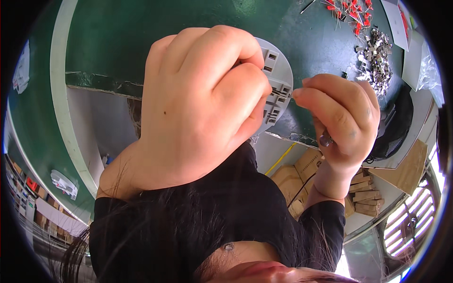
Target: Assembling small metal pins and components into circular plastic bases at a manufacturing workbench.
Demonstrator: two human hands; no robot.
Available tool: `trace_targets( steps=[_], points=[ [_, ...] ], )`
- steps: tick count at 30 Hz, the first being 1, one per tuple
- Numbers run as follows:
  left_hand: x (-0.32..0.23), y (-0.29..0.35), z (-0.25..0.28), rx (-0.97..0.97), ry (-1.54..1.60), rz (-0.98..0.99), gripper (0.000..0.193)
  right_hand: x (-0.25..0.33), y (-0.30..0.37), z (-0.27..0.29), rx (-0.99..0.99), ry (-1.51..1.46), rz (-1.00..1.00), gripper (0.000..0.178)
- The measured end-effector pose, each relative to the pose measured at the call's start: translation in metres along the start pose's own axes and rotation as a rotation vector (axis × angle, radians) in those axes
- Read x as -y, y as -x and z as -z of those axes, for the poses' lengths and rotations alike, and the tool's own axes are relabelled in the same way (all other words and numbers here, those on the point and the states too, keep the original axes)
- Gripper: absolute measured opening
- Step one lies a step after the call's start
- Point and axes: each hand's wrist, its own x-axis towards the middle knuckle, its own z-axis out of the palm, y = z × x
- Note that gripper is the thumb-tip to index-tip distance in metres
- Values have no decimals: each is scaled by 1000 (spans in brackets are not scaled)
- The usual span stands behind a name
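Observation:
A pale grey round plastic plate [283, 63] with moulded slots lies partly behind my left hand [203, 104]. That hand is closed over the plate, its thumb and forefinger bent together. What sits between those fingers is hidden. Close to the plate's right edge, my right hand [342, 113] has its fingertips pinched at a thin metal piece [281, 93], which reaches across the plate toward the left thumb. A dark, rounded end [325, 139] of some object shows in the right palm; its kind cannot be made out.
Red-headed parts with wire legs [356, 14] lie at the far right of the green table [113, 33]. Nearer is a heap of small metal clips [376, 61]. A black mesh item [398, 129] lies at right. Cardboard boxes [306, 165] stand below the chipped table edge.

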Motion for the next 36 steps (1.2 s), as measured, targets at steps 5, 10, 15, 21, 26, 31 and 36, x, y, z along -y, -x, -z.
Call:
trace_targets(
  steps=[5, 10, 15, 21, 26, 31, 36],
  points=[
    [2, -3, -2, 4, 14, -12, 28, -1, -5, 5, 49, 55, 62, 31],
    [0, 0, -1, -22, -2, -2, 27, 4, -5, 4, 76, 107, 51, 29],
    [2, -3, -1, -13, 0, -25, 27, 31, -4, -1, 98, 239, -140, 25],
    [7, -12, -1, 96, 77, -30, 24, 50, -3, 4, 198, 380, -220, 31],
    [0, -17, 4, 107, 84, -39, 20, 31, 27, 17, 109, 236, -374, 36],
    [-4, -1, -13, 118, 144, 36, 17, 3, 83, 21, -245, 142, -763, 28],
    [-14, 0, -16, 76, 179, 159, 16, 10, 70, 8, -237, 86, -644, 22]
  ],
)
